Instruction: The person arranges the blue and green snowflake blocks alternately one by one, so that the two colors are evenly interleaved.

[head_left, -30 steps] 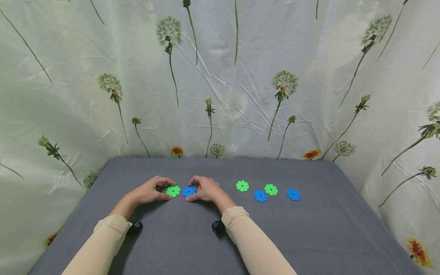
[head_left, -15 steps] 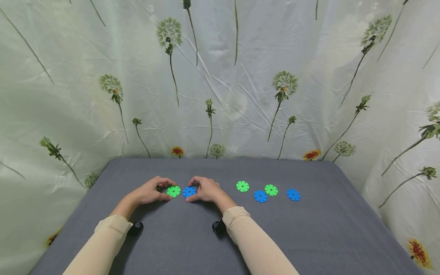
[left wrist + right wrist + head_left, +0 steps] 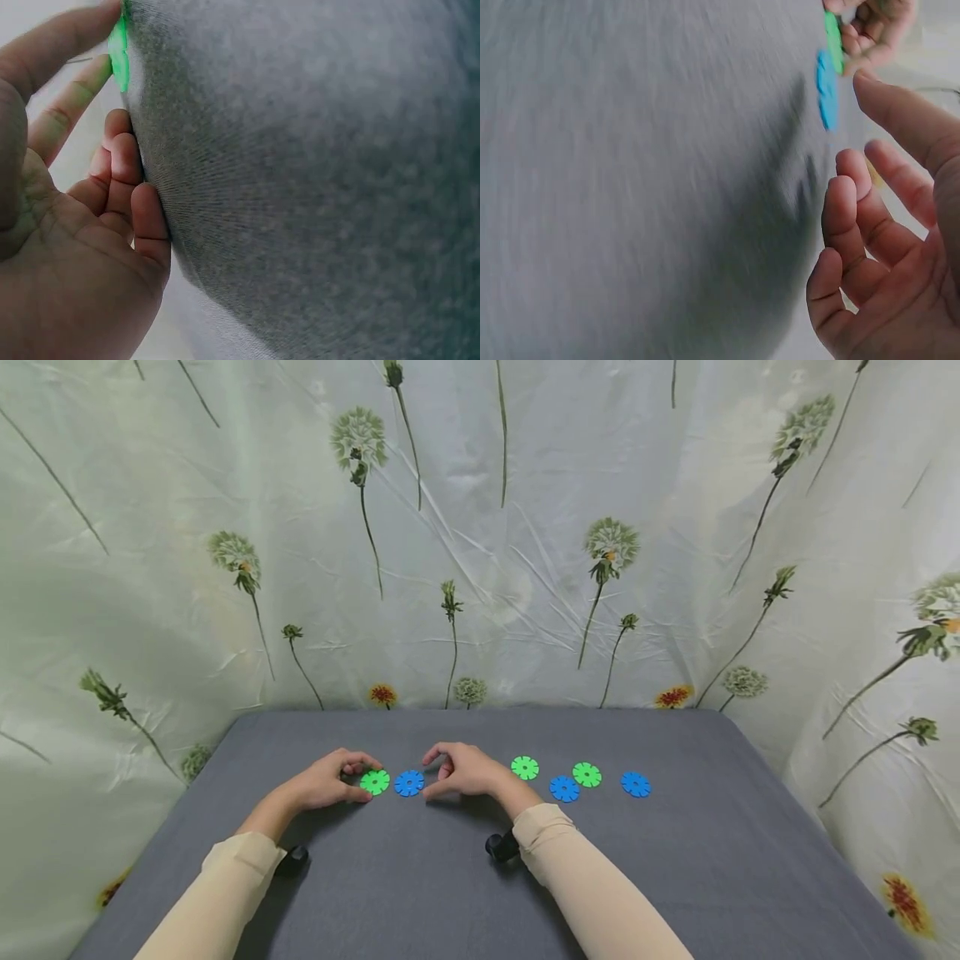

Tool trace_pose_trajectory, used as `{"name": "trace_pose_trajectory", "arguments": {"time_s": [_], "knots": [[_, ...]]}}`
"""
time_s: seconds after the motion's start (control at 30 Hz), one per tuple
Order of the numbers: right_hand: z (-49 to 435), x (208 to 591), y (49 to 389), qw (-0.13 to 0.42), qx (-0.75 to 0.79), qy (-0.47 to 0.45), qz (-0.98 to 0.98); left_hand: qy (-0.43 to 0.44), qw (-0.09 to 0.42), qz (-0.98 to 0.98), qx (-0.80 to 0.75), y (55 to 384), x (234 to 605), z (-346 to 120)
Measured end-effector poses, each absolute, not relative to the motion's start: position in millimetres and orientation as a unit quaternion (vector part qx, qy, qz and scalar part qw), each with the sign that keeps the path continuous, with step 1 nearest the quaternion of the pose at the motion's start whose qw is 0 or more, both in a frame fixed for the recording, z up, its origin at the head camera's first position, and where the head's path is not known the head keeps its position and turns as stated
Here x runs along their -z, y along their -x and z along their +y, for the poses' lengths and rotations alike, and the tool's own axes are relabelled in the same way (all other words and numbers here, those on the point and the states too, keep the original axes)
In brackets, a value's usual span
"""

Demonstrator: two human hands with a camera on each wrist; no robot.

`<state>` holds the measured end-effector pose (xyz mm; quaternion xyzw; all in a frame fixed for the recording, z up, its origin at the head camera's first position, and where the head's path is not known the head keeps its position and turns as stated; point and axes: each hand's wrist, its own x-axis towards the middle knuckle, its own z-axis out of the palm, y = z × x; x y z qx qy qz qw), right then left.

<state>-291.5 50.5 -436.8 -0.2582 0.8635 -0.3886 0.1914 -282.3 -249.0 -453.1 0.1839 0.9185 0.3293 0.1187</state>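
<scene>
On the left part of the table, my left hand [image 3: 327, 779] holds a green notched plastic disc [image 3: 375, 782] lying flat, thumb and index finger at opposite edges. In the left wrist view that green disc [image 3: 120, 56] shows edge-on between the fingertips, the other fingers curled near the cloth. Just to its right lies a blue notched disc [image 3: 409, 783]. My right hand [image 3: 472, 772] is right of the blue disc, thumb and index finger spread apart with nothing between them. A gap separates the fingertips from the blue disc [image 3: 826, 91] in the right wrist view.
Farther right on the grey-clothed table [image 3: 450, 893] lie a green disc [image 3: 525, 767], a blue disc [image 3: 564, 789] touching or overlapping another green disc [image 3: 587, 774], and a blue disc [image 3: 636, 784]. A flower-printed curtain [image 3: 510, 568] hangs behind the table.
My right hand has let go of the blue disc and moved right, its fingers spread. The left hand stays at the green disc. The head view has shifted slightly.
</scene>
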Motion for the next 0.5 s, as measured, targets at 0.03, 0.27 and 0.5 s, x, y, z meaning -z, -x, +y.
{"name": "trace_pose_trajectory", "arguments": {"time_s": [0.03,0.27,0.5], "knots": [[55,434,292,0.192,0.387,0.262,0.863,-0.184,0.117,0.92,-0.327,282,452,-249],[89,415,297,0.184,0.375,0.27,0.867,-0.2,0.102,0.921,-0.319,281,448,-246],[119,403,299,0.168,0.364,0.246,0.883,-0.198,0.076,0.929,-0.304,280,446,-237]]}}
